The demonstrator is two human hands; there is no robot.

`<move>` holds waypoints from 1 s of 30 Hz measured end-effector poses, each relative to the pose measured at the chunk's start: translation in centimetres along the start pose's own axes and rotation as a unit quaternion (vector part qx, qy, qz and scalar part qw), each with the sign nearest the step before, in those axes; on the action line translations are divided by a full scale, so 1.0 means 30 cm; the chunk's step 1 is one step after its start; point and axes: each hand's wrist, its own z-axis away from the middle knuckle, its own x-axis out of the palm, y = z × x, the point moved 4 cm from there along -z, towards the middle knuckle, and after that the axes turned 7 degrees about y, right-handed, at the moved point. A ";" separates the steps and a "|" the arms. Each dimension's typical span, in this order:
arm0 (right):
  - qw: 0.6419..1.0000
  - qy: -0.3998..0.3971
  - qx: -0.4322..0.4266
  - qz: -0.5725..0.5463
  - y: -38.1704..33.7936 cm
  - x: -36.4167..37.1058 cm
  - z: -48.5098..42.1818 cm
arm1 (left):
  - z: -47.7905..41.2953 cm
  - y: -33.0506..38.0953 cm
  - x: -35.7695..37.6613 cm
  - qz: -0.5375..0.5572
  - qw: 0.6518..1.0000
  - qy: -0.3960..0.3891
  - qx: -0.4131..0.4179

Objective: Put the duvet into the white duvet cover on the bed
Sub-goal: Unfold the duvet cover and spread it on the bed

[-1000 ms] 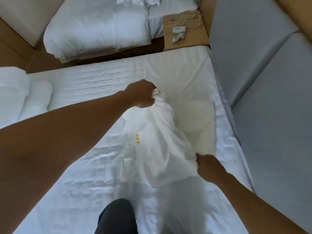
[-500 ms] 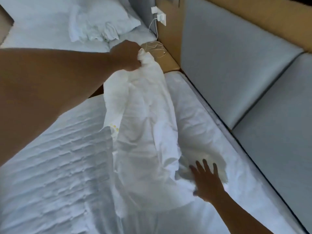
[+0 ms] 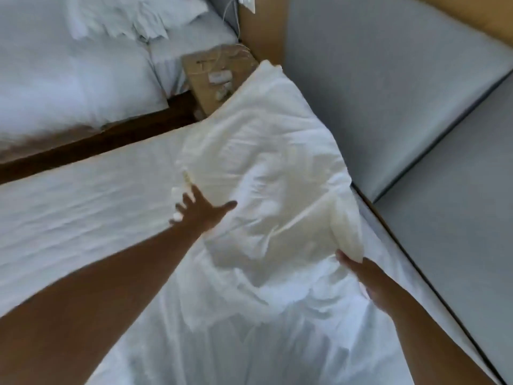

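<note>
Hotel room: grey padded headboard on the right, second bed far left. Near bed carries a quilted white layer on its left, I'd guess the duvet, lying flat and not yet in the cover. White duvet cover lies rumpled over the bed's far right. Nightstand sits beyond it. Left hand is at the cover's left edge, fingers splayed, grasping nothing. Right hand has its fingers clenched on the cover's near right corner. Step: spreading the cover. Next: find the opening and feed a duvet corner in.
</note>
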 end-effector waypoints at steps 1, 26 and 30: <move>0.997 -0.049 0.009 0.051 0.069 -0.012 0.001 | 0.089 -0.212 0.102 0.042 0.993 -0.055 -0.091; 0.954 0.046 0.108 -0.277 0.369 -0.123 -0.017 | 0.658 -0.418 0.598 0.507 0.777 -0.316 -0.199; 0.895 0.146 0.128 -0.401 0.382 -0.210 -0.025 | 0.697 -0.426 0.692 0.533 0.765 -0.238 -0.271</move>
